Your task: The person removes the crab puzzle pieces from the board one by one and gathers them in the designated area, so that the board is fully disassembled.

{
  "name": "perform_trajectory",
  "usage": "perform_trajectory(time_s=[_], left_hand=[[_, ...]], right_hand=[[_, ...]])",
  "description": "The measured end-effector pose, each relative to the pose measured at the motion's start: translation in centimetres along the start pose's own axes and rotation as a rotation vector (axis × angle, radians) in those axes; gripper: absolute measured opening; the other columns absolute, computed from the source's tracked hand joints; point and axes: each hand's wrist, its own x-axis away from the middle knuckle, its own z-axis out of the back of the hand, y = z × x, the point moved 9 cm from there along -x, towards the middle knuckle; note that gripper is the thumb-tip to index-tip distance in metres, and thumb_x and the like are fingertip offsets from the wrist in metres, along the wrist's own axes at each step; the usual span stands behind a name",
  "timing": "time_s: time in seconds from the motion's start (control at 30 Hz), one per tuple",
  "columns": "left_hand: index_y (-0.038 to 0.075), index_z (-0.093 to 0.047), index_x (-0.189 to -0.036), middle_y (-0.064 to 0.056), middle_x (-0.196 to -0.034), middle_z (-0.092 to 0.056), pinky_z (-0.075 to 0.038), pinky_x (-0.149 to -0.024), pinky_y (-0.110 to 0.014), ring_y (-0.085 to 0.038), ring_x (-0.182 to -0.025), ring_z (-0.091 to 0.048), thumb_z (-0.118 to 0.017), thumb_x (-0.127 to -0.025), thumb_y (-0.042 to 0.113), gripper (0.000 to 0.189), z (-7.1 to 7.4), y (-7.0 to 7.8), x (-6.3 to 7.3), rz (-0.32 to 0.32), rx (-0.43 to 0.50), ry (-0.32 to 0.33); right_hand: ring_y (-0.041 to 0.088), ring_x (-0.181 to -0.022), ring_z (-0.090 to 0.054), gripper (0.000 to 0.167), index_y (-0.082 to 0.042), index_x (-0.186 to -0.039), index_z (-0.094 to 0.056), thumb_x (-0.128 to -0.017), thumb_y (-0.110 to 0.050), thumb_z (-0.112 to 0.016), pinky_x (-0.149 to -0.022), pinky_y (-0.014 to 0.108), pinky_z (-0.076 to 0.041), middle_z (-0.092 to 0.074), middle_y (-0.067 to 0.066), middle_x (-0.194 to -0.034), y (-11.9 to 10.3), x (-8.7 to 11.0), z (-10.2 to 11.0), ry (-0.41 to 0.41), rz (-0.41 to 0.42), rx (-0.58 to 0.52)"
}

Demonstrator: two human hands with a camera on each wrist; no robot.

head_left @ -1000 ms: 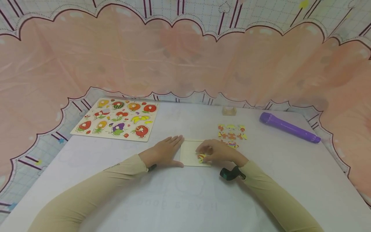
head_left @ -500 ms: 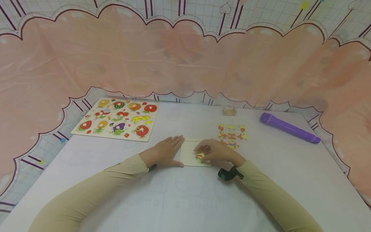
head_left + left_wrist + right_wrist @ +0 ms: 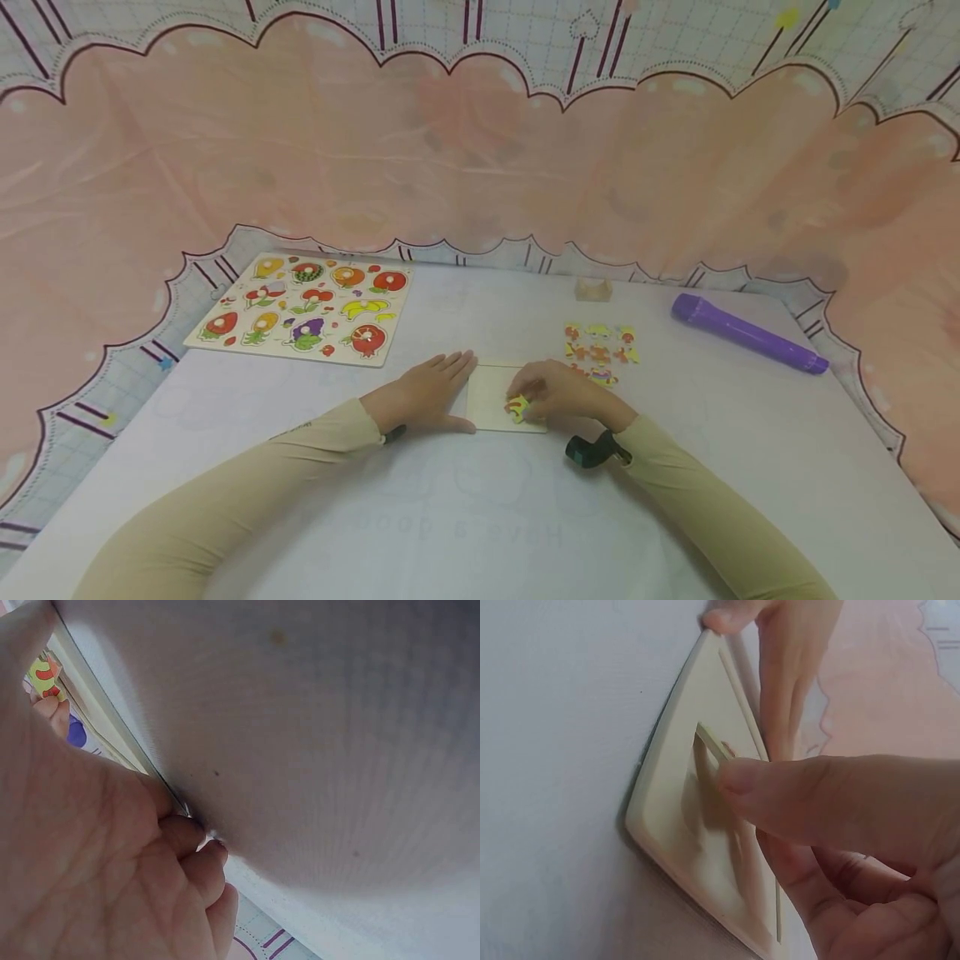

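Observation:
A pale wooden puzzle tray [image 3: 487, 398] lies flat on the white table between both hands. The left hand [image 3: 426, 393] touches the tray's left side, its fingers extended and thumb spread at the near corner. Over the tray's right part, the right hand [image 3: 566, 393] pinches a yellow-and-red jigsaw piece [image 3: 517, 407] between thumb and fingers. In the right wrist view the piece's thin edge [image 3: 714, 742] is tilted, close over the tray floor [image 3: 705, 697]; whether it touches is hard to tell. Several more jigsaw pieces [image 3: 599, 353] lie in rows beyond the right hand, partly hidden by it.
A fruit peg puzzle board [image 3: 300, 310] lies at the back left. At the back right are a purple microphone-shaped tube [image 3: 750, 332] and a small tan block with a notched top [image 3: 593, 288]. A patterned curtain [image 3: 480, 150] hangs behind the table.
The jigsaw piece has turned slightly in the right fingers and shifted a little left over the tray. The left hand has stayed in place.

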Motion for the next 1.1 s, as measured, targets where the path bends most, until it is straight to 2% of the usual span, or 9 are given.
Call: perform_trajectory(time_s=[0.33, 0.53, 0.67, 0.83, 1.1], left_hand=[[0.005, -0.016, -0.15, -0.011, -0.158, -0.016, -0.019, -0.12, -0.041, -0.024, -0.147, -0.017, -0.055, -0.081, 0.067, 0.101, 0.0, 0.0, 0.1, 0.006, 0.011, 0.0], [0.006, -0.016, -0.151, -0.01, -0.158, -0.016, -0.019, -0.12, -0.04, -0.024, -0.147, -0.016, -0.054, -0.081, 0.067, 0.1, 0.0, 0.0, 0.1, 0.008, -0.005, -0.003], [0.004, -0.018, -0.15, -0.012, -0.158, -0.017, -0.02, -0.119, -0.041, -0.026, -0.146, -0.018, -0.055, -0.081, 0.066, 0.099, 0.2, 0.3, 0.2, -0.011, -0.004, 0.007], [0.003, -0.019, -0.149, -0.013, -0.157, -0.019, -0.02, -0.119, -0.042, -0.027, -0.146, -0.019, -0.056, -0.082, 0.064, 0.099, 0.5, 0.5, 0.4, -0.022, 0.008, 0.016], [0.003, -0.018, -0.15, -0.013, -0.158, -0.018, -0.02, -0.119, -0.041, -0.027, -0.146, -0.019, -0.056, -0.081, 0.066, 0.1, 0.4, 0.3, 0.3, -0.014, 0.0, 0.008]], right_hand=[[0.015, -0.094, -0.063, 0.027, -0.01, -0.103, -0.068, -0.076, -0.004, -0.073, -0.08, 0.025, -0.053, -0.068, 0.004, -0.106, 0.7, 0.4, 0.1, 0.023, -0.028, -0.001], [0.013, -0.09, -0.061, 0.026, -0.011, -0.1, -0.069, -0.075, -0.014, -0.078, -0.085, 0.027, -0.054, -0.07, 0.003, -0.102, 1.3, 1.3, 1.2, 0.126, -0.002, 0.033], [0.017, -0.093, -0.062, 0.026, -0.01, -0.1, -0.07, -0.076, -0.014, -0.077, -0.088, 0.033, -0.054, -0.07, 0.005, -0.102, 1.8, 2.9, 2.6, 0.194, -0.007, 0.056], [0.022, -0.097, -0.063, 0.027, -0.008, -0.101, -0.07, -0.076, -0.013, -0.077, -0.089, 0.038, -0.053, -0.07, 0.006, -0.103, 3.6, 5.6, 4.8, 0.267, -0.06, 0.094], [0.032, -0.104, -0.062, 0.036, 0.0, -0.112, -0.064, -0.08, -0.013, -0.074, -0.088, 0.039, -0.054, -0.066, 0.018, -0.112, 7.3, 9.8, 7.8, 0.364, -0.164, 0.022]])
